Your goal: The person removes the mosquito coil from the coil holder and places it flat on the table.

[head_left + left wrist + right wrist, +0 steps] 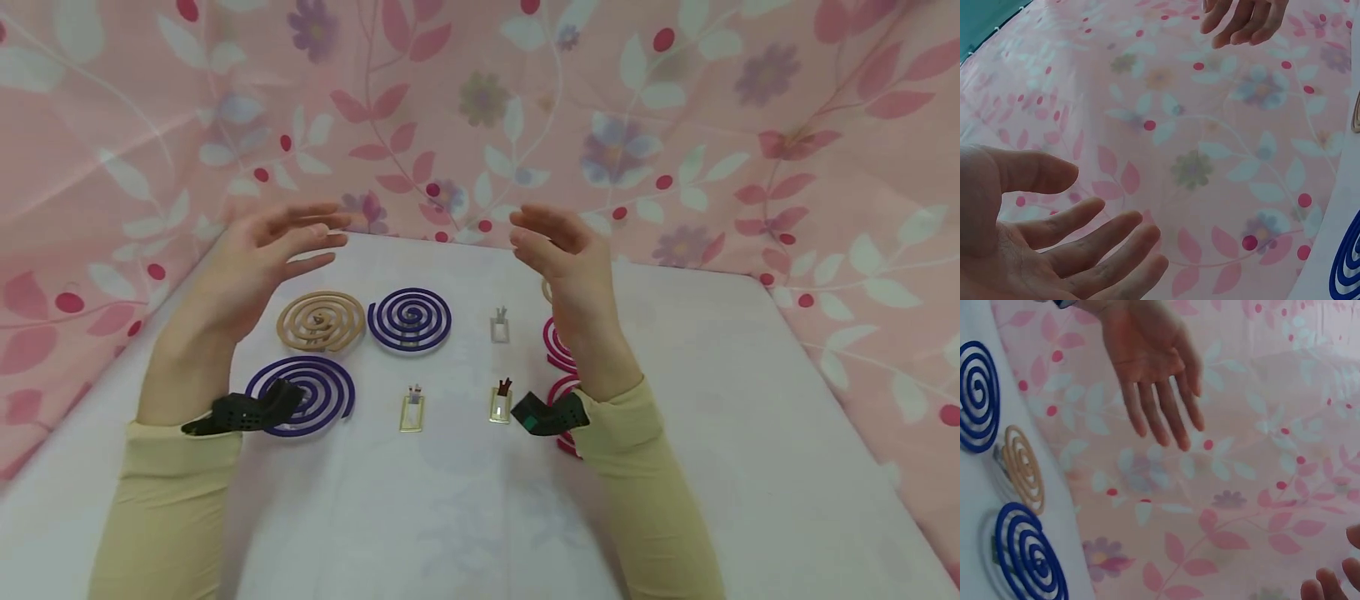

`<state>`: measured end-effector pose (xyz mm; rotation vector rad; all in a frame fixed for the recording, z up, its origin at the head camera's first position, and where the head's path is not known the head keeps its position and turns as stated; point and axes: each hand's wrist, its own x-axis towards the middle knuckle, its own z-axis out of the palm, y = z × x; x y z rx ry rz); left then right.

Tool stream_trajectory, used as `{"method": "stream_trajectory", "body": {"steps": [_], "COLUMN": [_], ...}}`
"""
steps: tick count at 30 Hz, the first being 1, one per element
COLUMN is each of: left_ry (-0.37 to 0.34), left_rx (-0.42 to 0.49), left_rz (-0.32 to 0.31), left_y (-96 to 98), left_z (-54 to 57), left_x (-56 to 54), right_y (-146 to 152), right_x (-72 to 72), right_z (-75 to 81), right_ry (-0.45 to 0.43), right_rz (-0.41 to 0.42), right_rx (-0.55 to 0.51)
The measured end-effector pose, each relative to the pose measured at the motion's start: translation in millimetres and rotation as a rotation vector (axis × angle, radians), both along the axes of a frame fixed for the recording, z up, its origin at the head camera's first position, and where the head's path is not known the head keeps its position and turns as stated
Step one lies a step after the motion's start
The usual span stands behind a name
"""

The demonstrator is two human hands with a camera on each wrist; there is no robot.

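Note:
Both hands are raised above the table, bare and holding nothing, palms turned toward each other with a wide gap between. My left hand (262,250), fingers loosely bent, is above the far left, nearest a tan mosquito coil (321,320). Beside that coil lies a dark blue coil (411,315), and another blue coil (303,395) sits nearer, partly covered by the left wrist camera. On the other side, my right hand (566,258) has gently curved fingers. Behind its wrist, two red coils (556,358) and a second tan coil (547,290) are partly hidden.
Three small metal coil stands stand mid-table: a silver one (499,330), a gold-edged one (412,412) and another with reddish-brown prongs (501,405). A white cloth (450,517) covers the table. Pink floral fabric (480,108) hangs behind and along the sides.

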<state>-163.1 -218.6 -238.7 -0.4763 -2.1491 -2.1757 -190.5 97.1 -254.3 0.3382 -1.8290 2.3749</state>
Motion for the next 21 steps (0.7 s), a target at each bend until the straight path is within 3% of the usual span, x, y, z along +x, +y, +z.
{"method": "stream_trajectory", "body": {"steps": [7,13,18,21], "left_ry": [-0.047,-0.134,-0.228,-0.278], "left_rx": [-0.031,-0.165,-0.281,-0.348], "left_rz": [0.054,-0.001,-0.054,-0.055], "left_y": [-10.8,-14.5,-12.8,-12.3], "left_z": [-10.8,-31.4,-52.0,-61.7], "left_x": [-12.2,-28.1,-41.2,-46.5], "right_y": [-14,-18,-30,-37], "right_x": [-5.0,-6.8,-12.2,-12.9], "right_z": [-12.8,-22.8,-40.5,-50.0], "right_ry": [-0.052,-0.081,-0.206,-0.262], "right_rz": [0.033,0.028,0.039,0.049], "right_rx": [0.016,0.013,0.032,0.056]}}
